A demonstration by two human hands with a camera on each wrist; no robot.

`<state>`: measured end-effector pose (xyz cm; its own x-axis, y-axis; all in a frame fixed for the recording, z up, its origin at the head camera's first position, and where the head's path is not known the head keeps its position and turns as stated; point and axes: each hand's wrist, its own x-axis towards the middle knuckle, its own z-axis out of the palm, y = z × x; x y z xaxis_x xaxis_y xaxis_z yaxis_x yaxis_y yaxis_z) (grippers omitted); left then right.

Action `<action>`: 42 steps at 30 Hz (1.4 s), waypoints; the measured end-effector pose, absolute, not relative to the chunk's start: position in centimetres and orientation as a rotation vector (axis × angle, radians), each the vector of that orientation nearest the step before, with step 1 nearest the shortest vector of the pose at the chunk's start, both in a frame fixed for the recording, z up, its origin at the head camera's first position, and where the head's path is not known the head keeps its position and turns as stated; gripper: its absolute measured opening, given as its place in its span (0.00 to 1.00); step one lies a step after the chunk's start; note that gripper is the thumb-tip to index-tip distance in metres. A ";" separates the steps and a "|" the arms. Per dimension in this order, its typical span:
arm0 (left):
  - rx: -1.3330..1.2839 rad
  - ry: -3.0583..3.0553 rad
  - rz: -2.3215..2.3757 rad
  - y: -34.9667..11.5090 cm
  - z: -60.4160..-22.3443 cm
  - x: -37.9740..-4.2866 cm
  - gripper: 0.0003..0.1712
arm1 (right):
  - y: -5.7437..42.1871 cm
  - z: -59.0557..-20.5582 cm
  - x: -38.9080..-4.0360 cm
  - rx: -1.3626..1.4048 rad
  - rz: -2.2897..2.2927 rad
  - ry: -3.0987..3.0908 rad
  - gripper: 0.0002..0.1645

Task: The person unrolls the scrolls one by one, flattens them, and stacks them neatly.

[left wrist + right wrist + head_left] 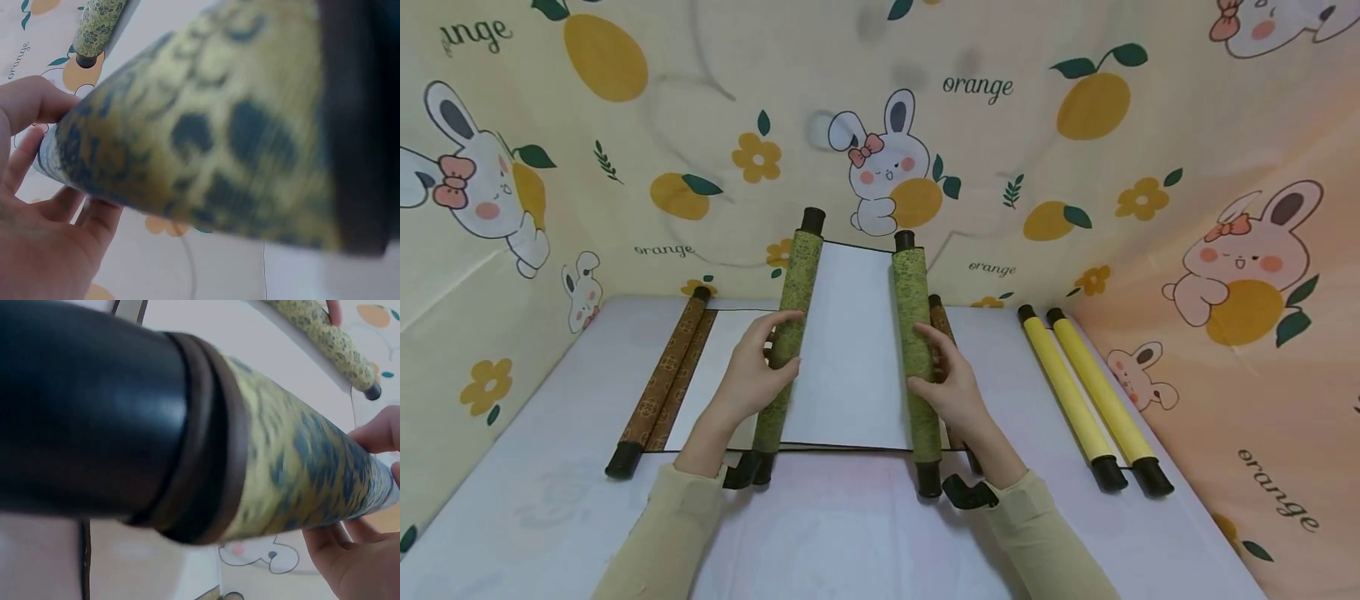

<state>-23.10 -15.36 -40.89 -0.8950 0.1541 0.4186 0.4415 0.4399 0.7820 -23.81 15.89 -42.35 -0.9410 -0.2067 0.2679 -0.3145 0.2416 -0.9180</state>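
Note:
A green patterned scroll with black end knobs is held partly unrolled above the table, a white sheet spanning its two rollers. My left hand grips the left green roller, thumb on one side and fingers around the other. The right green roller is held by my right hand in much the same way. In the left wrist view, the near end of the left roller fills the middle, blurred. A black knob and the right roller cross the right wrist view.
Behind and below the green scroll lies a brown scroll, its left rollers side by side and its right part mostly hidden. To the right, a yellow scroll lies on the white table. Printed cloth walls surround the table.

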 end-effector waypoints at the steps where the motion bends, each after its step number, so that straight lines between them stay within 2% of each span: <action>1: -0.513 -2.409 -1.439 -15.4 -40.9 -23.1 0.38 | 16.0 -42.4 -23.8 0.506 1.808 -2.401 0.49; 16: -0.432 -2.457 -1.463 -15.9 -40.9 -23.3 0.39 | 16.5 -42.1 -24.2 0.442 1.864 -2.388 0.44; 23: -0.424 -2.449 -1.386 -15.6 -40.8 -23.3 0.36 | 16.6 -42.3 -24.3 0.422 1.774 -2.425 0.52; 31: -0.429 -2.406 -1.349 -15.9 -41.0 -23.5 0.35 | 17.1 -41.8 -24.3 0.359 1.729 -2.435 0.51; 42: -0.461 -2.399 -1.350 -17.0 -40.8 -23.5 0.35 | 18.0 -41.6 -24.5 0.437 1.823 -2.394 0.52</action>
<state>-23.48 -17.03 -40.77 -0.8861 0.1088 0.4505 0.4416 0.4936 0.7492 -24.47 17.95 -41.65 -0.9537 -0.1649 0.2515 -0.2863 0.2416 -0.9272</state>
